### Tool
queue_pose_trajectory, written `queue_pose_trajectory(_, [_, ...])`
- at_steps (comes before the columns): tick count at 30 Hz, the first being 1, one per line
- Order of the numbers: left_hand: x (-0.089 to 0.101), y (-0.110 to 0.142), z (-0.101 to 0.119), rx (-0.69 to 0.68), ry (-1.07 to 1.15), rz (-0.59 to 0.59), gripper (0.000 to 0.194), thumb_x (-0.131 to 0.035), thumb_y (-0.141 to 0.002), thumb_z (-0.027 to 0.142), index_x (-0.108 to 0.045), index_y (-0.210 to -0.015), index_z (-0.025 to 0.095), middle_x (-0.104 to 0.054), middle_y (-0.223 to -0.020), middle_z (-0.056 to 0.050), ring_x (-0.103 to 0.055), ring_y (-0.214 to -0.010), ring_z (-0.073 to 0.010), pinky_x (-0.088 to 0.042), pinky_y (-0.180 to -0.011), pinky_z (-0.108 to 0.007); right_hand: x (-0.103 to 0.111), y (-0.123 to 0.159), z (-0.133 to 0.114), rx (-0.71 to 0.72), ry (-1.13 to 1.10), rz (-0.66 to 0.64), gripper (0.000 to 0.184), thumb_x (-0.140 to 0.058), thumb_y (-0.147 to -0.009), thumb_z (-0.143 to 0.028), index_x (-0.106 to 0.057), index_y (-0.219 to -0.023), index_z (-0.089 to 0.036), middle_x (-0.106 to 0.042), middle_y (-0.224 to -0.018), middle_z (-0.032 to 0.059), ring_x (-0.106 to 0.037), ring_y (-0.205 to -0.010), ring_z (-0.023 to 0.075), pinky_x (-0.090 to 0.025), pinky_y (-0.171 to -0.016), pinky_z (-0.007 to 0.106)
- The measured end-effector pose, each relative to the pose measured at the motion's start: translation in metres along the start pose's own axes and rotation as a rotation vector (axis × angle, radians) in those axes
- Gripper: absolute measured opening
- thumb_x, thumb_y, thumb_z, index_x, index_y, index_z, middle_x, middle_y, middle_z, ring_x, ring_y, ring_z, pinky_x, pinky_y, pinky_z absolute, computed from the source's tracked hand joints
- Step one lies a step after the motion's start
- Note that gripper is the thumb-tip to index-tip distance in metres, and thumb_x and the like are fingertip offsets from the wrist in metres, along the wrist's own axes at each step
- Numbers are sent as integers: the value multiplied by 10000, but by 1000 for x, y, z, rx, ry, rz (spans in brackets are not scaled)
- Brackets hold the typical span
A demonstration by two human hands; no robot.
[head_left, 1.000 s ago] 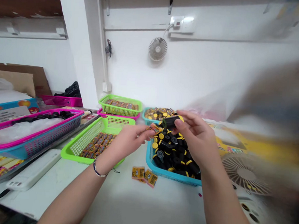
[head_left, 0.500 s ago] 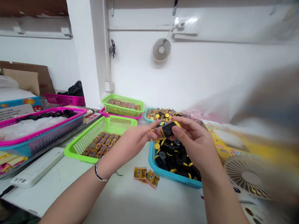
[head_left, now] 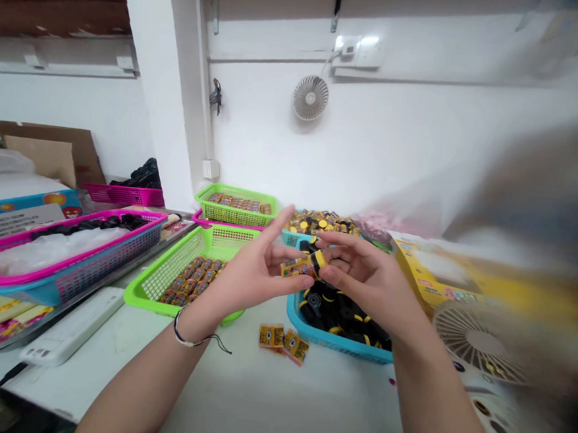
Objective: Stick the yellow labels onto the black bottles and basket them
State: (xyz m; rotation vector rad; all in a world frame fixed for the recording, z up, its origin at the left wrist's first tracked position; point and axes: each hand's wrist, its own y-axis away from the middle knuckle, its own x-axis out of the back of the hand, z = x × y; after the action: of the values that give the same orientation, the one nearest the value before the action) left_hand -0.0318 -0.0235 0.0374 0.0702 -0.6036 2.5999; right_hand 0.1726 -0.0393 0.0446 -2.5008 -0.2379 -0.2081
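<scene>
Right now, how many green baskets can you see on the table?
2: one green basket just below the left hand, filled with labelled cylinders; another green basket farther back, resting on a pink basket.

Both hands hold a small black cylinder (head_left: pixel 305 265) up in the air: the left hand (head_left: pixel 258 267) pinches its label-wrapped end, and the right hand (head_left: pixel 371 281) grips its yellow-capped end. Below them sits a blue basket (head_left: pixel 334 347) heaped with more black cylinders (head_left: pixel 339 309). 2 yellow labels (head_left: pixel 280 343) lie on the table just in front of it. A green basket (head_left: pixel 140 292) of wrapped cylinders stands beside the left wrist, which wears a thin bracelet (head_left: pixel 181 336). A wall fan (head_left: pixel 310 98) hangs beyond.
</scene>
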Motion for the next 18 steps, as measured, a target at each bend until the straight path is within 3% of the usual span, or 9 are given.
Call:
queue_pose_trajectory(3, [-1, 0, -1, -38, -66, 36, 1058, -789, -755, 282, -105, -1558, 357, -744, -1078, -72, -712, -892, -184, -580, -739, -281, -2, 0, -1, -50, 14, 20, 346, -796, -743, -419, -704, -997, -203, -736, -826, 46, -705, -752, 170, -606, -680, 296])
queue_pose_trajectory(7, [-6, 1, -2, -168, -156, 92, 1014, -775, -765, 242, -149, -1559, 324, -742, -1083, -66, -685, -1064, -221, -560, -924, -349, -8, 1, 1, -20, 152, 148, 355, -801, -710, -486, -698, -871, -187, -734, -779, 46, -691, -688, 175, -585, -624, 287])
queue_pose_trajectory(11, [-11, 1, -4, -251, -234, 158, 938, -745, -789, 219, -204, -1549, 312, -738, -1100, -55, -670, -1105, -232, -526, -1012, -392, -9, 2, 3, 47, 407, 250, 315, -637, -867, -504, -694, -882, -195, -709, -737, 35, -658, -636, 157, -536, -570, 266])
queue_pose_trajectory(14, [-13, 0, -4, -242, -198, 223, 983, -758, -789, 260, -152, -1561, 308, -735, -1118, -62, -667, -1114, -243, -538, -998, -390, -8, 3, 2, 278, 518, 300, 238, -518, -959, -391, -679, -975, -217, -721, -910, 58, -690, -824, 184, -566, -757, 319])
queue_pose_trajectory(16, [-13, -1, -5, -216, -133, 264, 1029, -774, -777, 292, -112, -1565, 322, -737, -1094, -57, -680, -1078, -240, -562, -950, -373, -11, 4, 3, 455, 594, 255, 171, -555, -934, -299, -649, -1061, -236, -703, -1065, 77, -669, -1015, 220, -543, -913, 381])
queue_pose_trajectory(18, [-12, -1, -5, -193, -63, 284, 1067, -794, -755, 293, -99, -1564, 337, -739, -1033, -40, -701, -990, -222, -587, -871, -347, -17, 4, 4, 577, 663, 190, 288, -610, -878, -231, -597, -1165, -253, -668, -1158, 92, -633, -1115, 241, -519, -983, 423])
